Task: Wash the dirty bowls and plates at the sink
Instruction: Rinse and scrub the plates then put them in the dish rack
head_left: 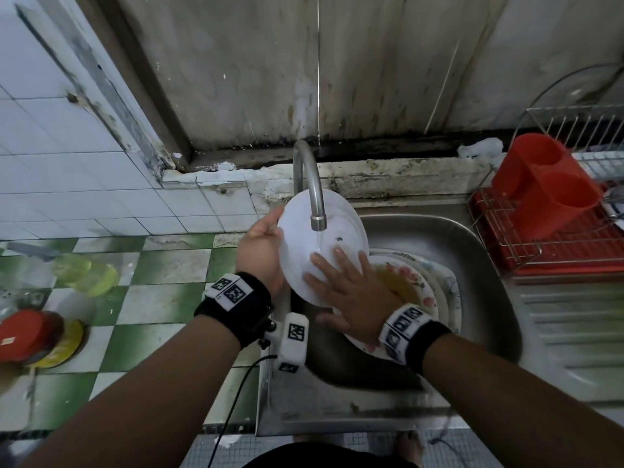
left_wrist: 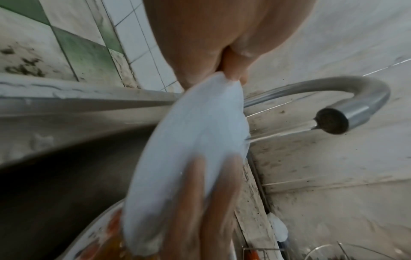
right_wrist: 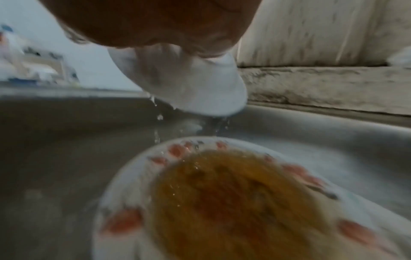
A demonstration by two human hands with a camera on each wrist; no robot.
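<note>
I have the white plate (head_left: 304, 244) tilted on edge over the steel sink (head_left: 472, 251), under the curved tap (head_left: 312, 187), and water runs from the spout onto its face. My left hand (head_left: 261, 249) grips the plate's left rim, thumb on the front and the fingers curled behind it. My right hand (head_left: 351, 292) lies flat on the plate's face, fingers straight and spread, pressing without closing round anything. In the right wrist view water drips off the plate's lower edge into the basin. Below it a flowered plate (head_left: 413, 288) with orange-brown greasy liquid in it sits on top of a stack of other dirty plates (head_left: 450, 298) in the sink. To the right a wire dish rack (head_left: 553, 244) holds a red plastic container (head_left: 547, 187). On the green-and-white tiled counter (head_left: 162, 292) to the left lies a bottle of yellow liquid (head_left: 84, 273), blurred.
</note>
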